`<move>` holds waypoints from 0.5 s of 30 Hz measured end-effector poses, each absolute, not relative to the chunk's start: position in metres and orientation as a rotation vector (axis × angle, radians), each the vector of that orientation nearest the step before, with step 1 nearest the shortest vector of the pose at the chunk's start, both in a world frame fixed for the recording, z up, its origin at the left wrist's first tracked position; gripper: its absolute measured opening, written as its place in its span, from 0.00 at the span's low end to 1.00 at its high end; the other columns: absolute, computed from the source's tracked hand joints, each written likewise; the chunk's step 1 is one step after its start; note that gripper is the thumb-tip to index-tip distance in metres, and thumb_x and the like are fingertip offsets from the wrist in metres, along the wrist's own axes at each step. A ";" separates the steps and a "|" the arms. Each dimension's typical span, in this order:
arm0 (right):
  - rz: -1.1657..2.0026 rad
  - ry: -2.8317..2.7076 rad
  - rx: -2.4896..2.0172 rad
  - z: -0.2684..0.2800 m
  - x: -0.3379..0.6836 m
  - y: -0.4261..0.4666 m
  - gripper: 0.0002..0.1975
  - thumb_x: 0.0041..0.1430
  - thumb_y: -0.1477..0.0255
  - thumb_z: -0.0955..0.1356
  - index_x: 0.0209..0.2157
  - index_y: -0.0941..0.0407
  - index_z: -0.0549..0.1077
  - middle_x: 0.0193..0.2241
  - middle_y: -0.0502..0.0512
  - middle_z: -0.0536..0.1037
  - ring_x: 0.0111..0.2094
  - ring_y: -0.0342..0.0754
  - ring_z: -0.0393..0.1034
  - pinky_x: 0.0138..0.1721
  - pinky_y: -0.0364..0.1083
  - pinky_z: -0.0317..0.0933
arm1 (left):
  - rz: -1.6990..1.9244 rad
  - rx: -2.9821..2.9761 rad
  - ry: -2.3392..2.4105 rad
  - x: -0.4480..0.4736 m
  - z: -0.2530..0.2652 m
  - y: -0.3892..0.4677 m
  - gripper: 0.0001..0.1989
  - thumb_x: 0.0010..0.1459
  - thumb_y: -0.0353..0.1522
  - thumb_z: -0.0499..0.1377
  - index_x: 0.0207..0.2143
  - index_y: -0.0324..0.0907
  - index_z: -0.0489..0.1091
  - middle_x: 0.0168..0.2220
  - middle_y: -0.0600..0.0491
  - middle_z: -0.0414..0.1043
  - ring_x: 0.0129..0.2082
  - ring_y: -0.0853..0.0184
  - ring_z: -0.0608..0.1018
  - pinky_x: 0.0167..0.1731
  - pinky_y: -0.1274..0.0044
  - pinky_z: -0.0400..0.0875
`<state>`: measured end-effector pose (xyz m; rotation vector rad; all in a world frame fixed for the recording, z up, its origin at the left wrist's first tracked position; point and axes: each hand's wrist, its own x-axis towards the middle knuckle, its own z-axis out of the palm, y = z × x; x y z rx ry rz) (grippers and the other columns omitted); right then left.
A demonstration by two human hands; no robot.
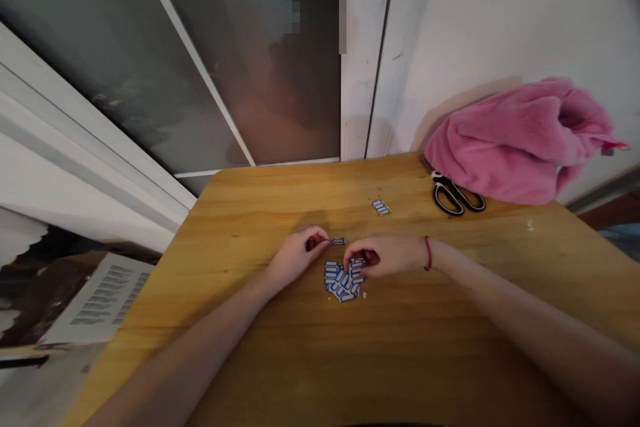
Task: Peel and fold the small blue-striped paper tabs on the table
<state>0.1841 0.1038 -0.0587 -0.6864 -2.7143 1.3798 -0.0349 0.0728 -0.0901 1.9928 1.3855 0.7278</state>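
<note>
My left hand [299, 254] is closed in a pinch on a small white label strip with blue borders [339, 241], just above the wooden table. Below it lies a loose heap of similar blue-bordered white label pieces [343, 282]. My right hand [383, 255], with a red cord on its wrist, reaches in from the right. Its fingers are curled down onto the upper right side of the heap. Whatever sits between those fingertips is hidden. One separate piece of blue-bordered labels [381, 207] lies farther back on the table.
Scissors with black and white handles [457, 197] lie at the back right, blades under a pink plush item [515, 140]. The wooden table [280, 353] meets a glass-panelled door [210, 67] and white wall. A cardboard box [95, 300] stands to the left. Tiny paper scraps lie near the heap.
</note>
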 end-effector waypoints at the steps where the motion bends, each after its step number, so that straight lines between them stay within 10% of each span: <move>1: 1.362 -2.720 -0.690 -0.059 0.184 0.104 0.13 0.48 0.78 0.66 0.38 0.57 0.72 0.25 0.48 0.70 0.23 0.38 0.57 0.24 0.37 0.53 | 0.727 1.992 1.388 -0.035 -0.090 0.073 0.06 0.56 0.35 0.54 0.30 0.42 0.67 0.25 0.57 0.66 0.26 0.72 0.67 0.27 0.81 0.61; 15: 1.314 -2.640 -0.724 -0.063 0.180 0.108 0.11 0.56 0.72 0.63 0.35 0.58 0.76 0.30 0.53 0.74 0.29 0.41 0.65 0.29 0.40 0.56 | 0.720 1.955 1.394 -0.033 -0.088 0.072 0.06 0.55 0.34 0.55 0.29 0.41 0.67 0.23 0.59 0.64 0.24 0.73 0.66 0.25 0.82 0.60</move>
